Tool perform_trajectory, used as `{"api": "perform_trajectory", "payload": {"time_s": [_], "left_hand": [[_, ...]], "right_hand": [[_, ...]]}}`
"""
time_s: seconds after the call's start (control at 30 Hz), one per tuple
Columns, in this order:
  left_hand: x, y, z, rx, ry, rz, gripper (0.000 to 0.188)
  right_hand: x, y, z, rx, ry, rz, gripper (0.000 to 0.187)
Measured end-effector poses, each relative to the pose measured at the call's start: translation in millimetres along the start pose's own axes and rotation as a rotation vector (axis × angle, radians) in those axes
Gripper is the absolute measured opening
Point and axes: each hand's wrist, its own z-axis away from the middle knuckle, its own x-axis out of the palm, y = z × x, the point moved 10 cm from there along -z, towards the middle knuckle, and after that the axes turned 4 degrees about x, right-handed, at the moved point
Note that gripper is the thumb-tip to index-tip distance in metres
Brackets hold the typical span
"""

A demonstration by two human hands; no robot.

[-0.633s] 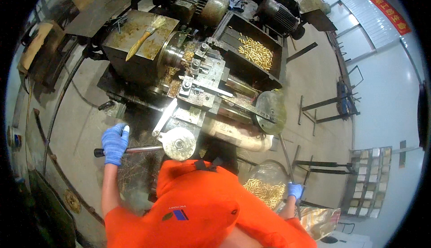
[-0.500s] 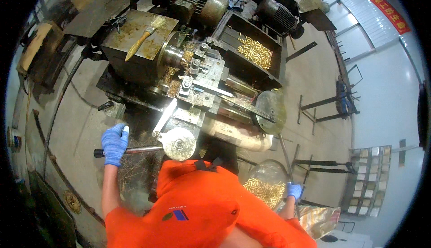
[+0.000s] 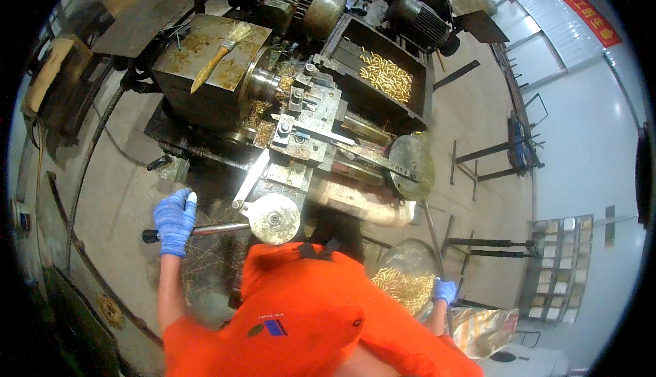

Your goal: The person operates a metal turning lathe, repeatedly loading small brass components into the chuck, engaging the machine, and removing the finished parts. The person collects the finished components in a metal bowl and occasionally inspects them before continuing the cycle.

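My left hand (image 3: 175,224), in a blue glove, is wrapped round a metal lever (image 3: 220,228) near its black end knob. This lever runs into a round metal hub (image 3: 273,218) at the front of a small lathe (image 3: 307,121). At the lower right my right hand (image 3: 445,290), also gloved in blue, closes round a long thin metal rod (image 3: 433,233). The rod slants up to a round plate (image 3: 411,166) at the machine's right end. Beside my right hand is a heap of small brass-coloured pieces (image 3: 404,288) in a wide container. Its far rim is partly visible.
A wooden-handled brush (image 3: 213,66) lies on the greasy headstock box (image 3: 205,56). Behind the slide, a dark metal tray (image 3: 425,97) holds more brass pieces. Electric motors (image 3: 418,23) stand at the back. Metal stands (image 3: 488,158) and a wall rack (image 3: 562,268) are to the right.
The whole view has shifted slightly. Both hands keep their grips, and no clear movement of the levers shows.
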Motion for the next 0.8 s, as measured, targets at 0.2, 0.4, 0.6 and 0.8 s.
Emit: {"api": "perform_trajectory", "payload": {"time_s": [0.2,0.4,0.6,0.8], "left_hand": [[-1.0,3.0,1.1,-0.003,0.006,-0.019,0.024],[0.1,5.3,1.6,-0.032,-0.045,-0.022,0.025],[0.8,-9.8,2.9,0.068,0.072,0.086,0.023],[-40.0,-106.9,20.5,-0.142,0.153,-0.036,0.021]], "right_hand": [[-1.8,0.9,10.1,0.013,-0.023,-0.053,0.049],[-9.4,0.8,18.4,0.015,-0.061,-0.079,0.053],[-41.0,-105.9,34.8,-0.255,0.233,-0.177,0.046],[-57.0,-169.1,-60.8,-0.406,0.372,-0.029,0.037]]}}
